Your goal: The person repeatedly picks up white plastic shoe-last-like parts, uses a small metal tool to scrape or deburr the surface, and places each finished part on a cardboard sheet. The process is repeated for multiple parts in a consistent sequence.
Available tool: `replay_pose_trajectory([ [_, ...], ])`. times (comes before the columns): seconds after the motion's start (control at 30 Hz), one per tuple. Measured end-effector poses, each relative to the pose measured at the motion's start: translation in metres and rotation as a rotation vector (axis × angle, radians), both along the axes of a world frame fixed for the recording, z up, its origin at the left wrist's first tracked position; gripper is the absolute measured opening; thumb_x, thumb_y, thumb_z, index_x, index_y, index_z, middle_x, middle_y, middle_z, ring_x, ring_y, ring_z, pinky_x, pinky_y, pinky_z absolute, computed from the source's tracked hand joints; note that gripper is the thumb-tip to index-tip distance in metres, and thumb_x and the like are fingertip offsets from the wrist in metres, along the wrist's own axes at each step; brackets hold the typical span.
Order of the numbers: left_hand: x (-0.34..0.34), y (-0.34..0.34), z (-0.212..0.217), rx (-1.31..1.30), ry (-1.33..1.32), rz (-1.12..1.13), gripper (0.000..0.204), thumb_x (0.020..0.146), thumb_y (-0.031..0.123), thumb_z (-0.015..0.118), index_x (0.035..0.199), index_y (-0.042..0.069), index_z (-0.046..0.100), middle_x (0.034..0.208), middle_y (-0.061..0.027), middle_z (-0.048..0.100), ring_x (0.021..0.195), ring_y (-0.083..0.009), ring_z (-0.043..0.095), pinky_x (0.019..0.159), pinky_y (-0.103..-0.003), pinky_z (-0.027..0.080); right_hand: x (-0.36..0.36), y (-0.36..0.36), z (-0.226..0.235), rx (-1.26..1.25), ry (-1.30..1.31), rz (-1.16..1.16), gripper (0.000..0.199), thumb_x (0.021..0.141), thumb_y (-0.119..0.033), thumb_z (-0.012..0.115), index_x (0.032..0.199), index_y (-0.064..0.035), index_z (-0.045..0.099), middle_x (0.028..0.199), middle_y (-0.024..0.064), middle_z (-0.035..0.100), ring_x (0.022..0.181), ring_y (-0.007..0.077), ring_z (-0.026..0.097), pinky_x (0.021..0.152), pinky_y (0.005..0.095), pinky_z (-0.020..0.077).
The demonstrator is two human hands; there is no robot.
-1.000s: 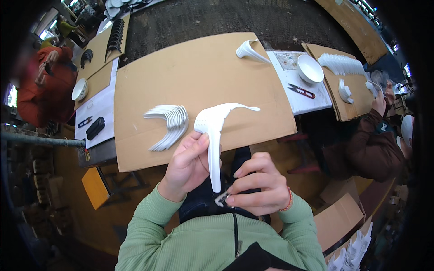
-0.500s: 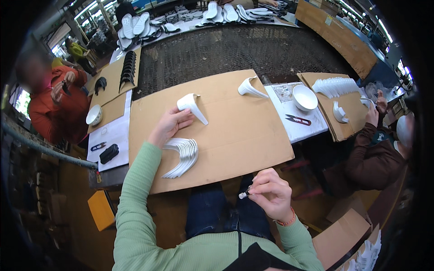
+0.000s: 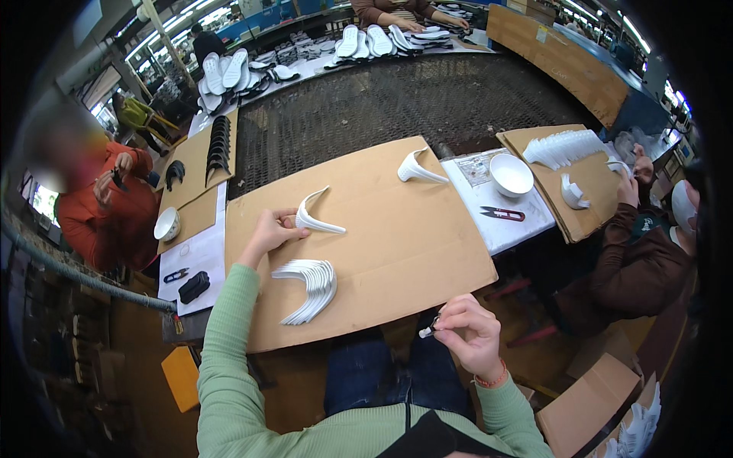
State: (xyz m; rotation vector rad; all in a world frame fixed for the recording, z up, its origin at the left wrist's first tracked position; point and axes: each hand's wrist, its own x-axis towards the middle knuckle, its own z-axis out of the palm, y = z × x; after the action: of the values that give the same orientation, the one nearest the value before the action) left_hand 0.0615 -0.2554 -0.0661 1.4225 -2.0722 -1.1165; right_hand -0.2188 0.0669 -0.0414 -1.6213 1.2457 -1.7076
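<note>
My left hand [image 3: 276, 233] pinches a white curved shoe-heel piece [image 3: 324, 225] by its left side, on or just above the brown cardboard sheet [image 3: 382, 267]. Close to that wrist lies a nested stack of white curved pieces [image 3: 309, 290]. Another single white curved piece [image 3: 418, 169] rests alone near the sheet's far right corner. Beyond the sheet's front edge, over my lap, my right hand [image 3: 469, 328] has its fingers closed on a small item with a white tip [image 3: 426, 332] and a dark part. Its kind is too small to make out.
On the right stand a white bowl [image 3: 511, 175] and thread snips [image 3: 504, 214]; a co-worker there handles white pieces. To the left are another bowl [image 3: 167, 224], snips [image 3: 176, 275], a black case [image 3: 194, 287] and a co-worker. A dark mesh conveyor [image 3: 343, 107] runs behind.
The white piece in my left hand has turned, so its arms now spread up and to the right. My right hand keeps its grip. The whole view has shifted slightly.
</note>
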Motion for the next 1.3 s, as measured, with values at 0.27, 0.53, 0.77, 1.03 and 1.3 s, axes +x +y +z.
replay_pose_trajectory([
  [0.27, -0.093, -0.027, 0.005, -0.231, 0.014, -0.16, 0.05, 0.064, 0.022, 0.087, 0.107, 0.001, 0.07, 0.061, 0.0066, 0.052, 0.051, -0.0024, 0.045, 0.045, -0.021, 0.035, -0.013, 0.011, -0.003, -0.001, -0.032, -0.095, 0.015, 0.068, 0.006, 0.073, 0.081, -0.001, 0.068, 0.081, 0.0077, 0.066, 0.08, 0.0206, 0.058, 0.072, 0.0303, 0.0455],
  [0.53, -0.171, -0.03, -0.003, -0.039, 0.05, -0.18, 0.05, 0.067, 0.018, 0.085, 0.11, 0.0, 0.067, 0.059, 0.0072, 0.051, 0.049, -0.0025, 0.045, 0.044, -0.02, 0.034, -0.029, 0.028, -0.008, -0.007, -0.038, -0.198, 0.014, 0.069, 0.006, 0.072, 0.08, -0.0008, 0.068, 0.082, 0.0081, 0.065, 0.08, 0.0209, 0.058, 0.072, 0.0306, 0.046],
  [0.77, -0.185, -0.036, -0.006, -0.097, -0.066, -0.181, 0.055, 0.066, 0.021, 0.085, 0.114, 0.001, 0.066, 0.06, 0.0077, 0.051, 0.05, -0.0019, 0.043, 0.046, -0.02, 0.034, -0.039, 0.035, -0.01, -0.003, -0.09, -0.258, 0.014, 0.069, 0.007, 0.071, 0.08, -0.0005, 0.067, 0.082, 0.0084, 0.065, 0.081, 0.021, 0.058, 0.072, 0.0304, 0.0464],
  [1.03, -0.188, -0.035, -0.007, -0.099, -0.071, -0.171, 0.057, 0.065, 0.024, 0.086, 0.114, 0.004, 0.067, 0.056, 0.0074, 0.051, 0.048, -0.0023, 0.043, 0.046, -0.022, 0.033, -0.038, 0.022, -0.01, -0.018, -0.085, -0.238, 0.013, 0.07, 0.006, 0.071, 0.08, 0.0002, 0.067, 0.08, 0.008, 0.065, 0.079, 0.0199, 0.058, 0.072, 0.0299, 0.0455],
  [1.3, -0.183, -0.032, -0.007, -0.186, -0.089, -0.162, 0.078, 0.06, 0.031, 0.087, 0.127, 0.004, 0.058, 0.07, 0.0002, 0.058, 0.061, -0.0102, 0.053, 0.058, -0.026, 0.044, -0.047, 0.004, 0.0, -0.05, -0.037, -0.231, 0.012, 0.07, 0.007, 0.07, 0.08, 0.0009, 0.067, 0.081, 0.0093, 0.065, 0.078, 0.0196, 0.058, 0.072, 0.0295, 0.0459],
])
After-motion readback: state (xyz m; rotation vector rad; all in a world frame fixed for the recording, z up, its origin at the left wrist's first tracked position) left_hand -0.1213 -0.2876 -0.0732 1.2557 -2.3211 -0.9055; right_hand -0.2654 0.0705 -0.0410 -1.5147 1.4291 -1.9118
